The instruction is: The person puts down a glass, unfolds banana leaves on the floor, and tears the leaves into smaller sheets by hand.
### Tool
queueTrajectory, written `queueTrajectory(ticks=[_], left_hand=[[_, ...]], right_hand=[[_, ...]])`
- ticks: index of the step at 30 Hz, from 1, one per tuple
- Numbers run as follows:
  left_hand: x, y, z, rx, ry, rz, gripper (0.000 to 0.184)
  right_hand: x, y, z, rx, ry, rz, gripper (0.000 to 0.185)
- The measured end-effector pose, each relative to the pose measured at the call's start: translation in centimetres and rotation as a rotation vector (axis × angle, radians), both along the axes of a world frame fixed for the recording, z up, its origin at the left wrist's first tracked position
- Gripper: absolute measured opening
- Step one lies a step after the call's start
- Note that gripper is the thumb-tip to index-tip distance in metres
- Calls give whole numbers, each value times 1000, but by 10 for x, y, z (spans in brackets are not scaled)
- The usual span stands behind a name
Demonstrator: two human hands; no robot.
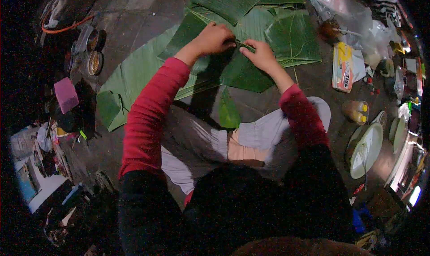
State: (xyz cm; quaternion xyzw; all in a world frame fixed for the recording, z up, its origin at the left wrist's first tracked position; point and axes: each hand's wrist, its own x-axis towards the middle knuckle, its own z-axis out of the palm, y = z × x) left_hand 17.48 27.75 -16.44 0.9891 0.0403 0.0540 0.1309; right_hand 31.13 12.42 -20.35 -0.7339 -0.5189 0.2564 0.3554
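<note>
Your left hand (218, 37) and right hand (260, 55) both pinch that thin strip (239, 43), slanting lengthwise between 'em over the leaf pile (248, 74).

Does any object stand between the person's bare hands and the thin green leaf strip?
No, nothing visible stands in the way. The left hand and the right hand are both at the thin green leaf strip, above large flat green leaves.

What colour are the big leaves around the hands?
The leaves are green; best seen in the head view.
</note>
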Motion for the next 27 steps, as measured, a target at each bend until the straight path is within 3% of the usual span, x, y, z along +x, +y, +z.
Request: queueTrajectory(ticks=[2,12,14,16,17,19,21,25,27], left_hand=[[3,0,4,-2,202,10,28],[7,2,-1,-189,224,65,26],[8,0,10,93,152,72,26],[7,-2,25,161,-5,106,27],[4,-5,35,219,-154,141,29],[-8,-10,64,179,-203,201,33],[-26,-17,86,135,-245,267,38],[-71,-35,96,55,-147,322,36],[-92,-44,89,17,-101,344,35]], right_hand=[[0,0,8,-39,5,13,40],[14,-1,-4,-112,78,48,44],[16,-1,4,-104,84,46,42],[21,4,18,-85,76,45,41],[22,8,26,1,86,-9,37],[30,17,35,96,90,-62,34],[51,37,34,351,113,-205,29],[85,72,45,603,211,-704,23],[99,98,21,674,284,-934,19]])
